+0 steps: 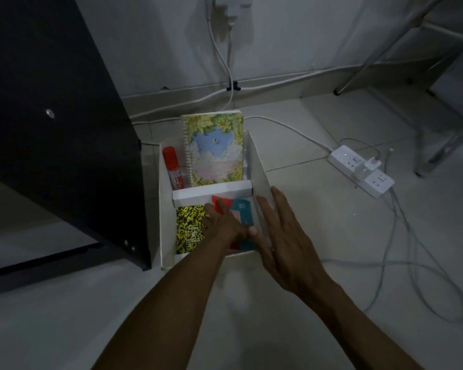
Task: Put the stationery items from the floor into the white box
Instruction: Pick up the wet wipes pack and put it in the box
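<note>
The white box stands on the floor, split by a cross divider. Its back part holds a flowered spiral notebook standing upright and a red glue stick. A yellow-and-black notebook lies in the front part, beside a red pack and a teal pack. My left hand reaches into the front part, fingers stretched flat over the red and teal packs. My right hand clasps the box's right wall, thumb inside and fingers outside.
A black cabinet stands close to the box's left side. A white power strip with a plugged charger lies on the tiles to the right, its cables looping across the floor. Metal chair legs stand far right.
</note>
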